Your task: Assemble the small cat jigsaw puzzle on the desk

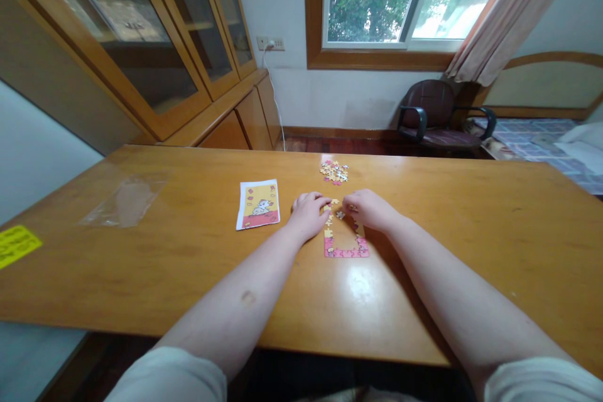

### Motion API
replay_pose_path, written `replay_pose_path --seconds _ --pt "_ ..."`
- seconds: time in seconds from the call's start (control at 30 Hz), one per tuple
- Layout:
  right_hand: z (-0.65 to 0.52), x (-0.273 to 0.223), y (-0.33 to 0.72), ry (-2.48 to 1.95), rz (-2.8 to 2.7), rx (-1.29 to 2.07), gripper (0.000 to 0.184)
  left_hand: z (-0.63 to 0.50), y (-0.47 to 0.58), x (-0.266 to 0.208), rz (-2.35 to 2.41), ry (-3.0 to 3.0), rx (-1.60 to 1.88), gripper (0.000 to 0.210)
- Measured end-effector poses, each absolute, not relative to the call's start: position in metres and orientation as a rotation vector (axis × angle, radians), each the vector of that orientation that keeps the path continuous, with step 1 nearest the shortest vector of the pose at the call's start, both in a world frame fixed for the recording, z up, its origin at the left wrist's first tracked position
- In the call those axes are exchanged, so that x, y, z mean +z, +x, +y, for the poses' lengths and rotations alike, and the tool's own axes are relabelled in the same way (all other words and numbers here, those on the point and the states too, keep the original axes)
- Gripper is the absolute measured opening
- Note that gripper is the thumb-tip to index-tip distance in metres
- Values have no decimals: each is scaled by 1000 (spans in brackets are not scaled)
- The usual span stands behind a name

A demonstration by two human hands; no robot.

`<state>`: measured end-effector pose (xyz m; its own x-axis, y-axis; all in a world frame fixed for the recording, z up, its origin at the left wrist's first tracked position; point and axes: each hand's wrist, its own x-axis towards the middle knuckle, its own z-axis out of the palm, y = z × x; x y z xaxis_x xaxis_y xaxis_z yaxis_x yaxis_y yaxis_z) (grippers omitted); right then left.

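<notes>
A partly joined jigsaw puzzle border (346, 253) lies on the table, pink along its near edge and yellow farther up. My left hand (308, 213) rests over its left side, fingers stretched out, fingertips touching the upper left pieces. At the upper right corner, my right hand (370, 208) has its fingers curled together around a puzzle piece, which they mostly hide. One loose puzzle piece (340, 215) lies inside the border between the hands. Beyond them is a heap of loose puzzle pieces (334, 173), yellow, pink and white.
Left of the puzzle lies a reference picture sheet (258, 204) with a white cartoon animal. A clear plastic bag (127, 200) and a yellow label (17, 246) are farther left on the wooden table (188, 276). An office chair (431, 113) stands past the far edge.
</notes>
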<state>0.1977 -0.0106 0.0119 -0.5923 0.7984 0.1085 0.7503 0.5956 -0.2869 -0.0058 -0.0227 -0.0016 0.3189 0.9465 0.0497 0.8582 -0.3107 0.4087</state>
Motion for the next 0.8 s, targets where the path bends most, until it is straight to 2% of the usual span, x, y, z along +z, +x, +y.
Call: replay_pose_path --seconds 0.2,0.37,0.5,0.63,0.8 --pt "-16 14 193 -1164 -2621 389 20 -22 -6 -3 1619 2287 418 36" --pt "-15 11 189 -1262 -2540 519 11 -21 -6 -4 1622 2282 419 36" --pt "-15 11 188 -1316 -2445 478 5 -21 -6 -4 1621 2289 421 36" --pt "-15 12 190 -1207 -2582 392 10 -22 -6 -4 1625 2285 424 36" --pt "-13 14 197 -1131 -2664 484 14 -22 -6 -4 1627 2284 431 35"
